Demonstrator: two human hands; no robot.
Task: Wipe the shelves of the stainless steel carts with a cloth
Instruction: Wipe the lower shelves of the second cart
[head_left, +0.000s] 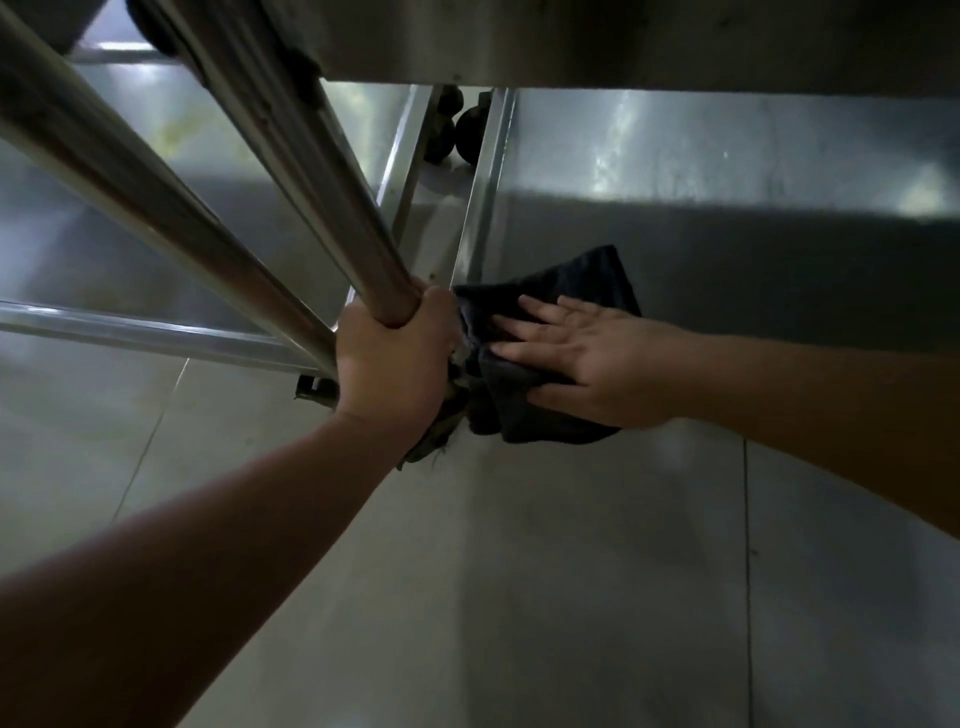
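Observation:
My left hand (392, 358) grips the steel corner post (332, 192) of a cart near its lower end. Right beside it, my right hand (576, 353) lies flat with straight fingers on a dark cloth (571, 283), pressing it onto the bottom steel shelf (727, 260) at its near left corner. Part of the cloth hangs over the shelf's front edge. The underside of a higher shelf (623, 41) spans the top of the view.
A second cart stands to the left, with its own post (119, 171), bottom shelf (171, 156) and front rail (140, 332). Dark caster wheels (457, 130) show in the gap between the carts. Pale floor tiles (519, 571) fill the foreground.

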